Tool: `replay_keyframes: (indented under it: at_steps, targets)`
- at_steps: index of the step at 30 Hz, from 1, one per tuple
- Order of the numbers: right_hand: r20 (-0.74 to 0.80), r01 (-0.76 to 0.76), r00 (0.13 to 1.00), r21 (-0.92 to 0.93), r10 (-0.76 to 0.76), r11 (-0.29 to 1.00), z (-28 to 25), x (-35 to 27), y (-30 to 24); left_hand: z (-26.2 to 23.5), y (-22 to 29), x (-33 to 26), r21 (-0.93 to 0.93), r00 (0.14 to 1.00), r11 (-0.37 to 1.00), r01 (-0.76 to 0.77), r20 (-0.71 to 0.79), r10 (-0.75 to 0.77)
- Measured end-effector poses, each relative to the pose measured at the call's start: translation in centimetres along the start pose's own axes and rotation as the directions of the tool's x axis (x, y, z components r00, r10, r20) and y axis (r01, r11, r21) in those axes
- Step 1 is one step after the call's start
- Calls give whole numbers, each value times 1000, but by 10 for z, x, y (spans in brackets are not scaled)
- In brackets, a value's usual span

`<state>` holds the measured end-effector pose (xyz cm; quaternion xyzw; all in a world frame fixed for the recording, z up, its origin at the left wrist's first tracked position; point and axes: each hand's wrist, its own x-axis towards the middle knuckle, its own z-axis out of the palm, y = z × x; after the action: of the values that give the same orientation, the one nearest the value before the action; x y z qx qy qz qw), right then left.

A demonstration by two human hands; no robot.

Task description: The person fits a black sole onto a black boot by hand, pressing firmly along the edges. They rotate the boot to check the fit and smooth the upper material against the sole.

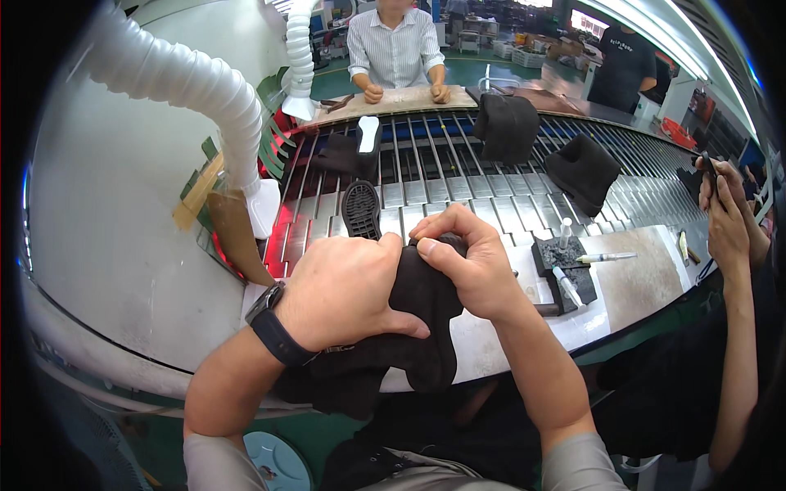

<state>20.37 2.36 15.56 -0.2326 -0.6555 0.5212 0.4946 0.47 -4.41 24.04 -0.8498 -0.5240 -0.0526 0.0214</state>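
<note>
A black, suede-looking boot (430,331) lies tilted over the near edge of the work table, its shaft side toward me. My left hand (348,282) wraps over it from the left, thumb stretched across the dark upper. At the boot's far end, my right hand (473,266) pinches the edge between thumb and fingers. The fingertips of both hands almost meet there, and what lies under them is hidden. Just beyond, a black ridged sole (360,209) rests tread up on the slatted conveyor (426,151).
More black boots (585,172) stand on the conveyor, one beside a white sole-shaped piece (368,133). On the right, a dark block (565,270) carries brushes and a small bottle. White ducts (221,106) hang at left. A person (395,49) sits opposite; another's hands (725,204) work at right.
</note>
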Motion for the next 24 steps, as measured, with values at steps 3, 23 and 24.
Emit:
replay_keyframes:
  at_steps: [3, 23, 24]
  targets:
    - [0, 3, 1000, -6, -3, 1000, 0, 1, 3, 1, -1, 0, -4, 1000, 1000, -2, 2, 2]
    - [-5, -19, 1000, -43, 19, 999, -3, 2, 6, 2, 0, 4, -2, 1000, 1000, 2, -7, -2]
    - [-6, -20, 1000, -43, 20, 999, -3, 2, 6, 2, -1, 4, -2, 1000, 1000, 2, -6, -2]
